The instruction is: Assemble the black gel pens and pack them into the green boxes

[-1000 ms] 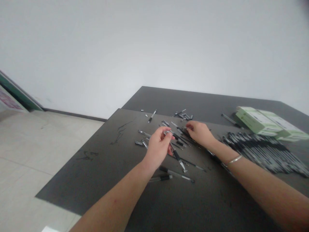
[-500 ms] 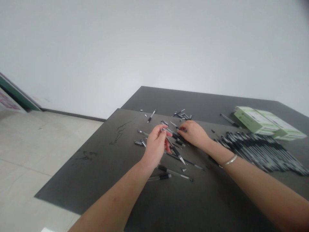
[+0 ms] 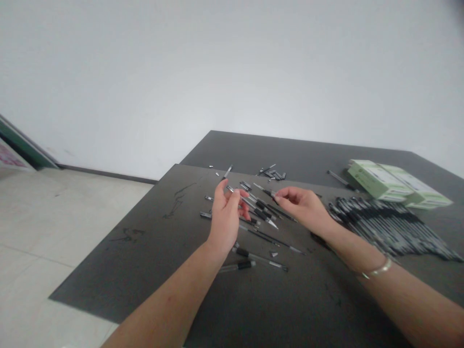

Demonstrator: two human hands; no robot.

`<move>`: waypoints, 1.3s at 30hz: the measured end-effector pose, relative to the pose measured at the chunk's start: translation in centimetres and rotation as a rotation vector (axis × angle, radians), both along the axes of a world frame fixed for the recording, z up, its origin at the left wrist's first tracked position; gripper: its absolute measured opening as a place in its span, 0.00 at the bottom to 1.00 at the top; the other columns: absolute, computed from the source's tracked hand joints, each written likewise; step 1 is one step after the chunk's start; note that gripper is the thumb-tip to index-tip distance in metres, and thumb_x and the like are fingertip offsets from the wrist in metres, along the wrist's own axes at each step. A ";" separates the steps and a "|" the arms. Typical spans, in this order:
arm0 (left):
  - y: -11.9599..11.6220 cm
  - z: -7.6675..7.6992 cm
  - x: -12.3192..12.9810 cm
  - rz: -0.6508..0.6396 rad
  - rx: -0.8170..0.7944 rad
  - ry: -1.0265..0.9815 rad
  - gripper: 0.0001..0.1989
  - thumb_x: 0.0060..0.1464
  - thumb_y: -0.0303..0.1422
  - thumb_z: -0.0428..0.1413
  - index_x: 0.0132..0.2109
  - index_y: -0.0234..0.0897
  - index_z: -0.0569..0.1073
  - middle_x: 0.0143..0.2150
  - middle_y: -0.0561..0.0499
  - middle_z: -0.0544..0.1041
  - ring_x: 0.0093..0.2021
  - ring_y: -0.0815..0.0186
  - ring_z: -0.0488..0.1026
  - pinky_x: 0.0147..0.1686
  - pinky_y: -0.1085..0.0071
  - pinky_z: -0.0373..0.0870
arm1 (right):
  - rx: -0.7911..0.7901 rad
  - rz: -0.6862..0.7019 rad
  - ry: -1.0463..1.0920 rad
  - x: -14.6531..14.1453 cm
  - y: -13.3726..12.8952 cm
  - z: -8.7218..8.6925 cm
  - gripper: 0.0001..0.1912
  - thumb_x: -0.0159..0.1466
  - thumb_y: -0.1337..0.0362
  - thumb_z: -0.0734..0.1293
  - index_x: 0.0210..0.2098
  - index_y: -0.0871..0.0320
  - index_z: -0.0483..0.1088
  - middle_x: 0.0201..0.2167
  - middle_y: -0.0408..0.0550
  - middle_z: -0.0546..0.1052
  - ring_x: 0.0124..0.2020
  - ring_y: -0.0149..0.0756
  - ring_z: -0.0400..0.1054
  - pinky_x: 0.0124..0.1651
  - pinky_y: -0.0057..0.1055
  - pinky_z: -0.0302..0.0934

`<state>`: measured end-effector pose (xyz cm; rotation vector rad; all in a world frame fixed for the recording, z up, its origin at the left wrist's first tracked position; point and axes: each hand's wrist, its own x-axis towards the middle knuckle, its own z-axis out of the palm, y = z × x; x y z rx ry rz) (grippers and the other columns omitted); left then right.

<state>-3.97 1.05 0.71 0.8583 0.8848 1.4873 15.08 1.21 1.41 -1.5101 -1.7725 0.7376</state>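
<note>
Left hand (image 3: 226, 212): center of frame, thumb and index finger closed on a black-gripped pen (image 3: 261, 213), its pale tip slanting down to the right.
Right hand (image 3: 304, 208): right of center, thumb and fingertips together at the dark end of a slender pen (image 3: 261, 188) (whether it is pinched or only touched, cannot tell).
Loose pens (image 3: 270, 238): scattered beneath and between both hands; two further pens, black-gripped, lower center.
Small cone (image 3: 274, 254): one, near those two pens.
Small dark parts (image 3: 277, 175): one cluster, upper center, beyond the hands.
Row of pens (image 3: 395, 229): many, side by side, right of frame.
Boxes (image 3: 380, 181): two, green and white, upper right, behind the row.
Bracelet (image 3: 379, 269): silvery, right wrist.
Table (image 3: 145, 270): dark, smudged at left (black streaks).
</note>
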 end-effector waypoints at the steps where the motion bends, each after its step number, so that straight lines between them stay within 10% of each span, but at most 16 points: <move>1: -0.1 0.2 0.0 -0.001 0.019 -0.015 0.26 0.56 0.31 0.55 0.60 0.37 0.56 0.32 0.52 0.74 0.21 0.72 0.67 0.16 0.76 0.66 | -0.039 0.021 0.155 0.1 -1.2 0.3 0.14 0.62 0.54 0.65 0.35 0.59 0.73 0.31 0.47 0.79 0.29 0.32 0.72 0.33 0.27 0.64; 10: -0.6 0.9 0.2 -0.060 0.064 -0.103 0.18 0.53 0.30 0.58 0.50 0.38 0.62 0.31 0.54 0.74 0.22 0.72 0.68 0.19 0.77 0.66 | -0.135 0.016 0.554 0.0 -7.7 0.1 0.15 0.59 0.55 0.71 0.42 0.55 0.75 0.30 0.47 0.78 0.30 0.32 0.71 0.32 0.27 0.66; 39: -1.6 0.1 0.8 -0.133 0.206 0.092 0.15 0.58 0.35 0.56 0.50 0.39 0.63 0.33 0.53 0.74 0.23 0.72 0.71 0.19 0.76 0.70 | -0.003 -0.037 0.380 -1.0 -8.7 -0.6 0.11 0.59 0.56 0.69 0.36 0.57 0.73 0.21 0.40 0.65 0.22 0.29 0.60 0.25 0.26 0.58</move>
